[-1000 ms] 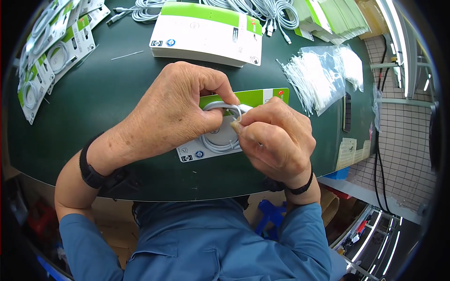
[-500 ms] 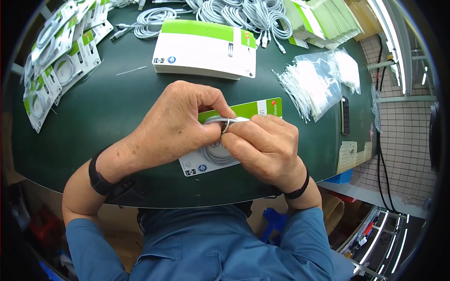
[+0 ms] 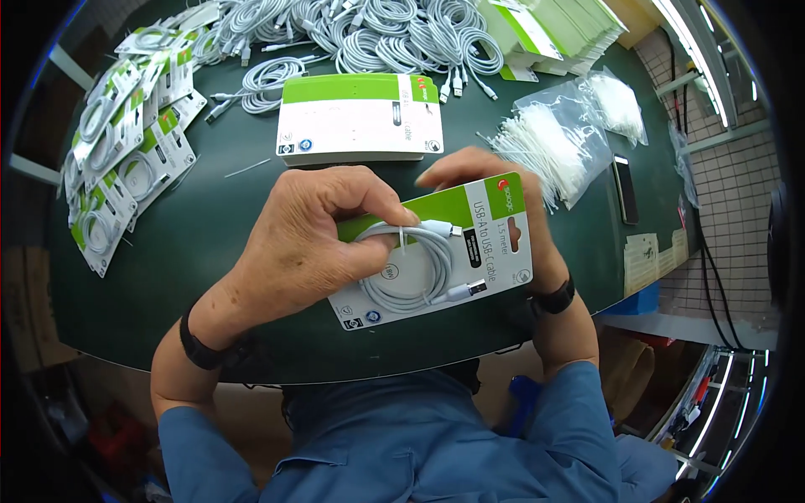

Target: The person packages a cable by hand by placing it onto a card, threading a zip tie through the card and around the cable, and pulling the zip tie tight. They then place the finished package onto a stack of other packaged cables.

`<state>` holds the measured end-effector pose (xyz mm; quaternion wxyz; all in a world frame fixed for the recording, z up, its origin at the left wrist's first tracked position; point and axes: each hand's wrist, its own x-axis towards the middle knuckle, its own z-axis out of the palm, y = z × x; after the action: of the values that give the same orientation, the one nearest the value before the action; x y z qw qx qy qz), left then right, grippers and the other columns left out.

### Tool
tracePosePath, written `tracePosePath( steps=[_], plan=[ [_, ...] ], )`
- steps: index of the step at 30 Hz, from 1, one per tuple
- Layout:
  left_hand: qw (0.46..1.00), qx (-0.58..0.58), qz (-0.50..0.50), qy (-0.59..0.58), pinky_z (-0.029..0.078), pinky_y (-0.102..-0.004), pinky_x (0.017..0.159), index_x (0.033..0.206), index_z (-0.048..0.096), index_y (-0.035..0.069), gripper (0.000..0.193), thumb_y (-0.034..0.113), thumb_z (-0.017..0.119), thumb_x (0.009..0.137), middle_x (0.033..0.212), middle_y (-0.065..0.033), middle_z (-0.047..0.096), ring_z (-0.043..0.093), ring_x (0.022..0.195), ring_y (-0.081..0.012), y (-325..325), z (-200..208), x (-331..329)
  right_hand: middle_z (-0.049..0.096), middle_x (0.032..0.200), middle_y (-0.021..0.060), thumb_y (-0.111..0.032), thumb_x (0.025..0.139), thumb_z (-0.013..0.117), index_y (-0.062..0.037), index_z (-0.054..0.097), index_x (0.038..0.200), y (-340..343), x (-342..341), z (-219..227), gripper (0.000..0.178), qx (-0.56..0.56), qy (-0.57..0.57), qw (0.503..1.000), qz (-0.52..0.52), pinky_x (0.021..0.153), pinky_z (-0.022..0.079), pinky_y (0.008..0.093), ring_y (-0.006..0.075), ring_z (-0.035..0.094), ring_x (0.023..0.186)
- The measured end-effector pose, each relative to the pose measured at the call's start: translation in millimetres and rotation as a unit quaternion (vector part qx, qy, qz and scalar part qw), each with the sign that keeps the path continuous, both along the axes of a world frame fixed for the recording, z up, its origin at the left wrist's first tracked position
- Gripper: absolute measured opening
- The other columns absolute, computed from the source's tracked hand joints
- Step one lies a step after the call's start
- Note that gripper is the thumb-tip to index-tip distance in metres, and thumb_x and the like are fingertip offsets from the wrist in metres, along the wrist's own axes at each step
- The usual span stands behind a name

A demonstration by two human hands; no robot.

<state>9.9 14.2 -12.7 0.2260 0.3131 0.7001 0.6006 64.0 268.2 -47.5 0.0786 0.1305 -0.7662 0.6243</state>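
My left hand (image 3: 310,230) pinches a green-and-white packaging card (image 3: 453,205) by its upper left part, thumb and forefinger at a coiled grey-white USB cable (image 3: 442,260). A small white cable tie (image 3: 402,241) loops round the coil beside the fingertips. Both cable plugs lie on the card front, pointing right. My right hand (image 3: 470,162) is behind the card's upper edge. Some of its bent fingers show above the card, but the fingertips and whatever they may hold are hidden.
Beyond the hands stands a stack of cards (image 3: 356,121). Finished carded cables (image 3: 138,172) are piled at left, loose coiled cables (image 3: 377,42) at the back. A bag of white cable ties (image 3: 558,147) and a phone (image 3: 625,191) lie right; one loose tie (image 3: 247,168) lies left.
My right hand has let go of the tie at the coil and moved up behind the card. The card appears lifted and tilted toward me. My left hand keeps its pinch.
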Motion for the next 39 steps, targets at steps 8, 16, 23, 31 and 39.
tracePosePath(
  steps=[8, 16, 23, 31, 39],
  plan=[
    [1.000, 0.008, 0.008, 0.016, 0.055, -0.0247, 0.081, 0.091, 0.074, -0.001, 0.027, -0.013, 0.061, 0.070, 0.097, -0.0083, 0.070, 0.067, 0.088, -0.0122, 1.3, 1.0, 3.6, 0.067, 0.120, 0.0114, -0.052, 0.094, 0.065, 0.0029, 0.060, 0.129, -16.4, 32.1, -21.5, 0.065, -0.304, -0.291, 0.901, 0.105, 0.090, 0.053, 0.0310, 0.0205, 0.066, 0.101],
    [0.998, 0.005, 0.000, 0.062, 0.053, -0.0257, 0.071, 0.094, 0.073, 0.000, 0.023, -0.005, 0.066, 0.073, 0.087, -0.0083, 0.072, 0.067, 0.077, -0.0112, 0.9, -5.9, 6.6, 0.068, 0.103, 0.0082, -0.042, 0.085, 0.070, -0.0016, 0.066, 0.112, -15.6, 4.7, -18.1, 0.048, -0.061, -0.106, 0.982, 0.146, 0.074, 0.054, 0.0309, 0.0192, 0.067, 0.087],
    [0.995, -0.012, -0.024, 0.096, 0.055, -0.0251, 0.079, 0.101, 0.071, 0.001, 0.034, -0.012, 0.060, 0.071, 0.096, -0.0088, 0.071, 0.068, 0.086, -0.0132, 7.3, -12.2, 11.2, 0.057, 0.071, 0.0049, -0.011, 0.071, 0.073, -0.0066, 0.062, 0.076, -20.0, -19.7, -12.7, 0.013, 0.260, 0.193, 0.945, 0.045, 0.053, 0.046, 0.0341, 0.0228, 0.060, 0.064],
    [0.909, -0.067, -0.082, 0.403, 0.054, -0.0367, 0.068, 0.113, 0.069, 0.005, 0.049, -0.007, 0.069, 0.066, 0.093, -0.0100, 0.068, 0.066, 0.080, -0.0284, 7.9, -16.2, 8.4, 0.058, 0.070, 0.0065, 0.000, 0.066, 0.073, -0.0035, 0.065, 0.080, -17.1, -23.7, -18.5, 0.016, 0.223, 0.228, 0.948, 0.025, 0.052, 0.045, 0.0308, 0.0219, 0.058, 0.060],
    [0.917, -0.079, -0.072, 0.383, 0.052, -0.0375, 0.063, 0.110, 0.070, 0.005, 0.042, 0.002, 0.081, 0.070, 0.090, -0.0102, 0.066, 0.065, 0.076, -0.0290, 15.1, -9.6, 22.8, 0.057, 0.069, 0.0074, 0.006, 0.068, 0.066, -0.0030, 0.062, 0.077, -23.7, -18.3, -23.2, 0.013, 0.185, 0.185, 0.965, 0.011, 0.052, 0.044, 0.0330, 0.0244, 0.057, 0.059]
  ],
)
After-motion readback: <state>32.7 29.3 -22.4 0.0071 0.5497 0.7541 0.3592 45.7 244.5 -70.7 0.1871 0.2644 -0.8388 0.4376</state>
